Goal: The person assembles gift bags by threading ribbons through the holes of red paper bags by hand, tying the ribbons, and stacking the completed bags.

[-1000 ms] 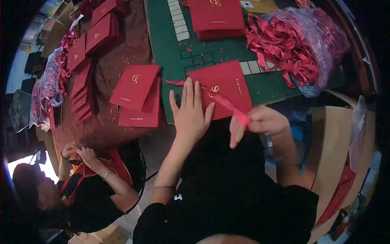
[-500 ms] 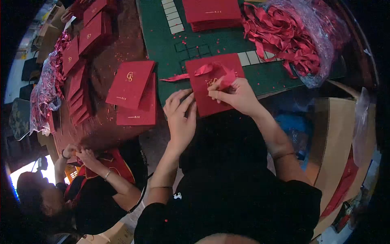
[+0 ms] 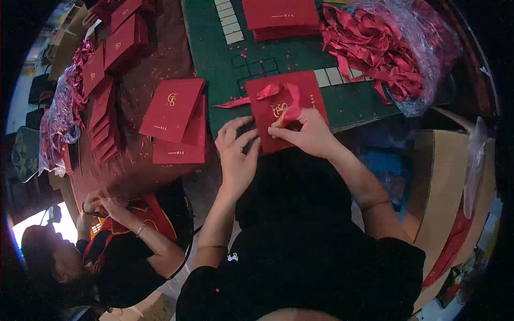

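Observation:
A dark red card [image 3: 300, 131] with gold lettering lies at the front edge of the green mat, partly over my lap. Across its upper half curves a red ribbon [image 3: 273, 91], whose left tail runs off onto the mat. Thumb and fingers of my right hand [image 3: 310, 134] pinch the ribbon's lower end, low on the card beside the gold emblem. My left hand [image 3: 235, 152] rests at the card's left edge, fingers loosely bent and apart, fingertips right at the edge.
A stack of red cards [image 3: 281, 13] and a heap of red ribbons [image 3: 369, 48] in clear plastic lie at the back. More red cards [image 3: 171, 109] lie left on the brown tablecloth [image 3: 166, 32]. A co-worker [image 3: 134, 251] sits at lower left. A cardboard box [image 3: 444, 176] stands right.
My right hand has moved slightly down and toward me, drawing the ribbon end across the card; more of the gold print now shows. My left hand stays in place.

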`<action>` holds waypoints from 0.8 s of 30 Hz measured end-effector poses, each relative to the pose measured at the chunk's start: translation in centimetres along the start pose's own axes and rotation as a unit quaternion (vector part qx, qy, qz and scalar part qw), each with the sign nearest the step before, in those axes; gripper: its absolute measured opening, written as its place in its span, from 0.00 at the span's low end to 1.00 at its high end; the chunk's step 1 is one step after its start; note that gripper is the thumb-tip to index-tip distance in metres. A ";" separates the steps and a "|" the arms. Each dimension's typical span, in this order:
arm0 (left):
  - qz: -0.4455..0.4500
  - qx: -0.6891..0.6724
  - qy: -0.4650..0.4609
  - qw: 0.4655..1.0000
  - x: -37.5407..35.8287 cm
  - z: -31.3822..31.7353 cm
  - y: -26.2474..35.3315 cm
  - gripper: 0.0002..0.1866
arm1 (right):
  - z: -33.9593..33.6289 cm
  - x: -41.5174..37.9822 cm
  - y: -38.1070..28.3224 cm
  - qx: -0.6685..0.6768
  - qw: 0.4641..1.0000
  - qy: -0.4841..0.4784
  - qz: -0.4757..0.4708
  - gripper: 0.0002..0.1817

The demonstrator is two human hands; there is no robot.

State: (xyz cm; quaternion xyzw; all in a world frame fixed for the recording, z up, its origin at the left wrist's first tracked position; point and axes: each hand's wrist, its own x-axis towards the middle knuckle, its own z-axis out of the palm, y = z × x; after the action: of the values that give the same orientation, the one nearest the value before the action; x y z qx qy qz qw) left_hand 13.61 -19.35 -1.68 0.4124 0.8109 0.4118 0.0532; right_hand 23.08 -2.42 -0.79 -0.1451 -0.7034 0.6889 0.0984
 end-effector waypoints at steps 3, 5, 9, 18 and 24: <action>-0.005 -0.008 0.006 1.000 0.1 -0.1 0.2 0.10 | 0.4 -0.3 0.0 -0.106 0.994 0.025 -0.018 0.09; 0.012 0.032 -0.012 0.999 0.4 -0.6 0.9 0.12 | 0.7 -0.3 0.5 -0.137 0.988 0.045 -0.062 0.09; 0.001 0.040 -0.030 0.999 -0.1 -0.4 0.3 0.14 | 0.8 -0.8 1.1 -0.182 0.969 0.063 -0.157 0.06; 0.198 0.025 -0.049 0.979 0.6 -0.1 -0.5 0.15 | -0.7 -0.6 -3.0 -0.130 0.989 -0.070 0.022 0.06; 0.232 0.030 -0.092 0.968 0.7 0.3 -0.2 0.07 | -1.1 -0.4 -1.0 -0.090 0.986 -0.091 0.104 0.04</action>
State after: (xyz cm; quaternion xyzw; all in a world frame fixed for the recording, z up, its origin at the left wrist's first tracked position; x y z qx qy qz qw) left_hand 13.18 -18.72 -1.84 0.6268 0.6965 0.3490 0.0180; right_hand 23.77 -1.56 0.31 -0.1627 -0.7495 0.6396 -0.0519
